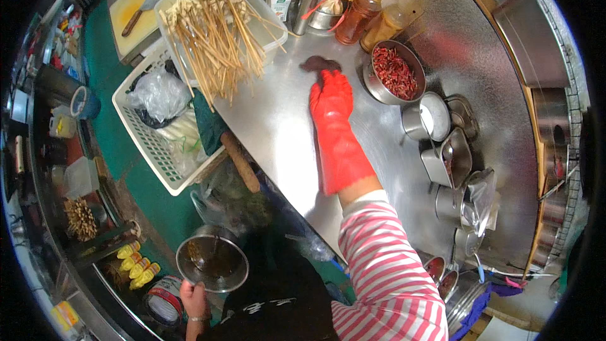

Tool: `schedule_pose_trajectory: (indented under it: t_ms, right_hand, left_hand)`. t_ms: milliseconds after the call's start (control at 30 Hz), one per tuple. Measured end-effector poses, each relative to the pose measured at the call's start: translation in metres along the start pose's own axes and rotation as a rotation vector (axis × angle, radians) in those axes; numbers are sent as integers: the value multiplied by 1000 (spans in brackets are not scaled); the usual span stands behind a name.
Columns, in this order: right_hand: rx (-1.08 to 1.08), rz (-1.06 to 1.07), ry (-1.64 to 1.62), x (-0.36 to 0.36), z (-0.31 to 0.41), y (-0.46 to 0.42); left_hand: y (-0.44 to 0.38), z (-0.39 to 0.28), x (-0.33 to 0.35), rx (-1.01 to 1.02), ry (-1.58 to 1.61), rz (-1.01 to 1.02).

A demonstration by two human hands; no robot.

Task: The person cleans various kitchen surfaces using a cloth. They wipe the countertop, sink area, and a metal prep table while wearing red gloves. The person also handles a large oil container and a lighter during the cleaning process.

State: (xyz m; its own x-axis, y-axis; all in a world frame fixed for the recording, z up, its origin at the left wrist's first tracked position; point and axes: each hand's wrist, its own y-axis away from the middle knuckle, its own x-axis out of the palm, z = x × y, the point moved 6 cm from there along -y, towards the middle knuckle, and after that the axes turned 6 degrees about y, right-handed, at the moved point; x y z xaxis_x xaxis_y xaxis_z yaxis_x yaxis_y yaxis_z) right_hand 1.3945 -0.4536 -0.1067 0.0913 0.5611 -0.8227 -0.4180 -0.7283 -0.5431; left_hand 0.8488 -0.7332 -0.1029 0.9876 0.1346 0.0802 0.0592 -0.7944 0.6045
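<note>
My right hand (pixel 332 97), in a long red rubber glove, presses a dark brown cloth (pixel 315 63) against the stainless steel worktop (pixel 265 118). The fingertips cover the cloth's near edge. Down at the lower left, my bare left hand (pixel 194 297) grips the rim of a steel bowl (pixel 236 270). Brown residue or liquid lies in the bowl, which is held beside the worktop, above floor level. To the right of the glove stands a steel pot of dried red chillies (pixel 397 73). A plastic tub (pixel 270 40) of skewered food (pixel 218 33) sits beyond the cloth, to the left.
A white plastic basket (pixel 142 161) with bagged goods stands left of the worktop, near a wooden rod (pixel 240 163). A knife (pixel 142 9) lies on a yellow cutting board (pixel 135 23). Sauce bottles (pixel 358 16) and several steel containers (pixel 447 156) line the back and right.
</note>
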Motion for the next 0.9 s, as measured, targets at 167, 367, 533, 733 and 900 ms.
schedule_pose_trajectory:
  t_ms: [167,367,533,733,900]
  right_hand:
    - [292,-49,175,42,-53,-64]
    - [-42,12,-45,39,-5,-48]
    - [-387,99,-322,-17,46,15]
    - [-16,-158,-52,-2,-63,-38]
    - [-167,-68,-390,-25,47,15]
  left_hand:
    - [21,0,8,3,-92,-89]
    - [30,26,-3,-33,-59,-84]
    - [33,26,10,-54,2,3]
    - [26,7,35,101,-3,40]
    - [29,-2,73,40,101,114]
